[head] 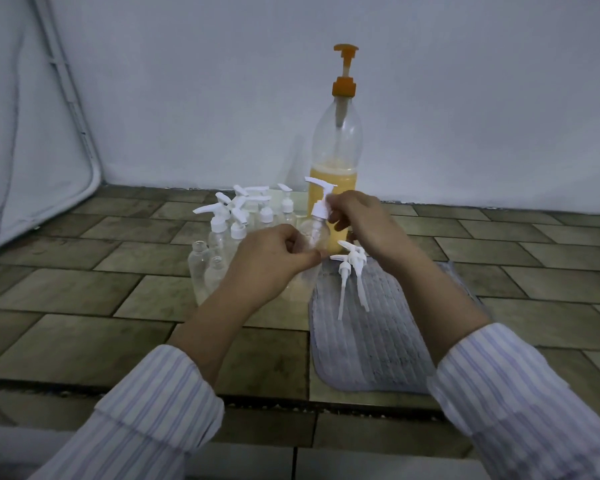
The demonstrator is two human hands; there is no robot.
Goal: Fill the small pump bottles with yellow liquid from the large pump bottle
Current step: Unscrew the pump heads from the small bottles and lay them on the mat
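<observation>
Left hand (278, 261) grasps small bottle (314, 233) body, held mid-air at 6 o'clock of big bottle (336, 147). Right hand (357, 220) pinches its white cap (321, 206). Risk: cap twists free abruptly, dip tube flicks or drops past cloth (378, 341); elbow topples clustered bottles (229, 233) at 9 o'clock.

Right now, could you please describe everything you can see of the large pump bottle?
The large pump bottle is tall, clear plastic, with an orange collar and orange pump head raised on its stem. It stands upright on the tiled surface by the white backdrop, holding yellow liquid in roughly its lower part. Neither hand touches it; the hands hide its base.
</observation>
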